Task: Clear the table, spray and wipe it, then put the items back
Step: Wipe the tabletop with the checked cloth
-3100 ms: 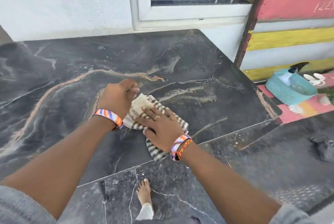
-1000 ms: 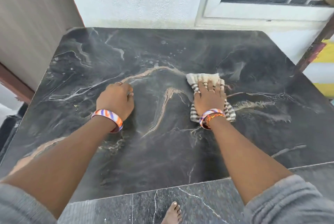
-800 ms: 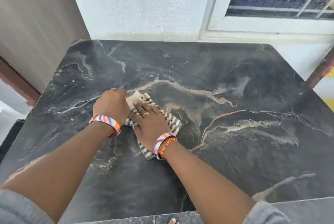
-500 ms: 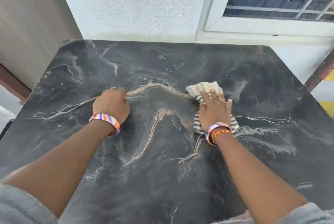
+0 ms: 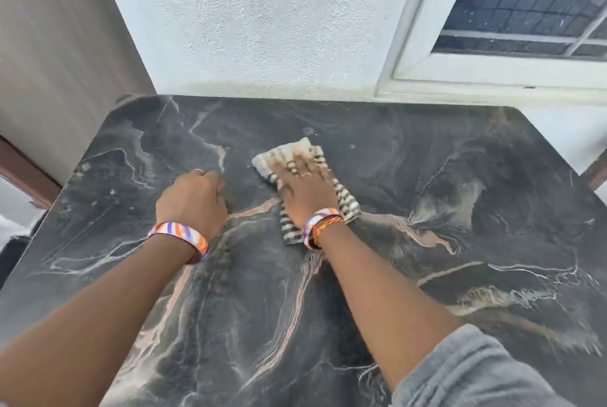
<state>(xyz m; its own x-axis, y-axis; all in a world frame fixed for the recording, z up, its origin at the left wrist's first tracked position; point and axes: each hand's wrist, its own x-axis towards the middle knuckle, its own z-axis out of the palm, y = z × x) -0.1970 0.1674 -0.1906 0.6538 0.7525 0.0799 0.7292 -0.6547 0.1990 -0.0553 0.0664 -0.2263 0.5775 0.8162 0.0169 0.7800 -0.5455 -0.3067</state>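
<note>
The dark marble-patterned desk (image 5: 427, 176) stands against the white textured wall (image 5: 262, 29), with a white-framed window (image 5: 492, 71) behind its right part. On the desk lies a striped folded cloth (image 5: 345, 203), under the flat right hand (image 5: 307, 191). The left hand (image 5: 192, 201) rests fisted just left of it.

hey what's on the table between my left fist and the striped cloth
Nothing. In the head view, only bare dark marble tabletop lies between the left hand and the striped cloth under the right hand.

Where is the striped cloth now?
The striped cloth lies flat under the right hand, mid-table on the marble table, right of the left hand.
</note>
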